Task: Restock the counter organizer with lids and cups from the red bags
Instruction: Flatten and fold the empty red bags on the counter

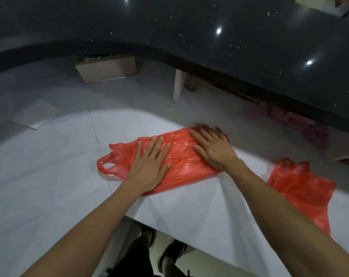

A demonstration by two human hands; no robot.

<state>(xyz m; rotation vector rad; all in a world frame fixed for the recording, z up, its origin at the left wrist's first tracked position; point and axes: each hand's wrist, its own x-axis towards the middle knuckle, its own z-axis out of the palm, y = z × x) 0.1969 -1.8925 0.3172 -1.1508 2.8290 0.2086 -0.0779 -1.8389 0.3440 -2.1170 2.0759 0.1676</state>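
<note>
Two bare forearms reached up from the bottom of the view toward a white-covered table [189,212], and between them, lower down, dark shoes showed on a pale floor under the table's near edge.

On the table lay a flattened red bag [181,162], stretched from lower left to upper right, its looped handles trailing off at the left end. The left hand [149,162] pressed flat on the left half of that bag, fingers straight and spread, palm down, gripping nothing. The right hand [213,148] lay flat on the right half in the same manner, fingers extended and slightly fanned toward the bag's far end; its fingertips were blurred. Neither hand curled round the plastic.

A second red bag [301,192] sat crumpled at the table's right edge, well apart from the first, its handles standing up and part of it hanging over the side.

Beyond the table ran a dark speckled counter [229,37], curving across the top of the view with bright light reflections on it. Beneath its overhang stood a cardboard box [107,69] on the floor. Pinkish items [289,116] lay in the shade under the counter at the right, too dim to identify.
</note>
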